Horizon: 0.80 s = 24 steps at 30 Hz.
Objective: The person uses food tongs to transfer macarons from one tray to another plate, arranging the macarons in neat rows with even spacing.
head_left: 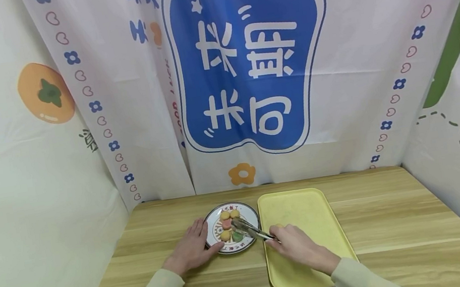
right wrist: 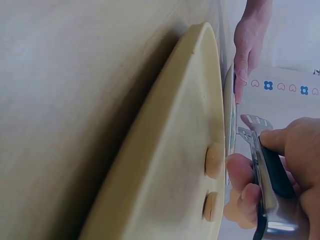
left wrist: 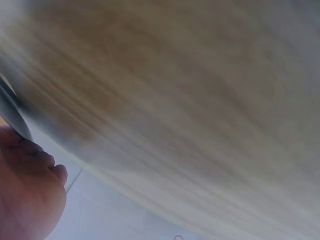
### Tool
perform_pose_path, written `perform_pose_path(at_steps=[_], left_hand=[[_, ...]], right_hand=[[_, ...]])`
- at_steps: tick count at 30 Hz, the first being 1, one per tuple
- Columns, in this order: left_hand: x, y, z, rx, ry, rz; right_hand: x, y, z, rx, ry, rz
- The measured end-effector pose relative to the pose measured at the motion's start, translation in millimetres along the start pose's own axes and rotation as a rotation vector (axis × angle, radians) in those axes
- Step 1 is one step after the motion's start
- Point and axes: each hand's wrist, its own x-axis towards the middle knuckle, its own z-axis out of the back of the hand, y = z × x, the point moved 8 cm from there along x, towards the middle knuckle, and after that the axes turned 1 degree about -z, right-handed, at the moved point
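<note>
A white patterned plate (head_left: 247, 211) holds several small round pieces: tan ones (head_left: 225, 215), a pink one (head_left: 227, 224) and a green one (head_left: 237, 236). My left hand (head_left: 193, 246) rests on the plate's left rim, fingers extended and thumb spread; the left wrist view shows only part of this hand (left wrist: 30, 195) below the plate edge (left wrist: 12, 112). My right hand (head_left: 295, 242) grips metal tongs (head_left: 252, 228), their tips over the plate among the pieces. In the right wrist view, the tongs' tips (right wrist: 252, 127) stand slightly apart; whether they touch a piece I cannot tell.
A yellow tray (head_left: 310, 279) lies right of the plate, under my right hand. Two tan round pieces (right wrist: 215, 161) sit on it in the right wrist view. The wooden table (head_left: 405, 226) carries everything, with printed cloth (head_left: 354, 43) hanging behind and at both sides.
</note>
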Motion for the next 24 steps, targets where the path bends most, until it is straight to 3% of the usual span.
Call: perform_pose_path(at_steps=[7, 15, 24], left_hand=[[-0.7, -1.8, 2.2, -0.004, 0.007, 0.006], [-0.5, -0.3, -0.6, 0.018, 0.007, 0.008], [0.1, 0.0, -0.9, 0.013, 0.005, 0.008]], right_hand=[[-5.7, -1.1, 2.2, -0.023, 0.004, 0.020], [-2.9, -6.9, 0.9, -0.015, 0.032, -0.017], [2.1, -8.6, 2.6, -0.056, 0.007, -0.013]])
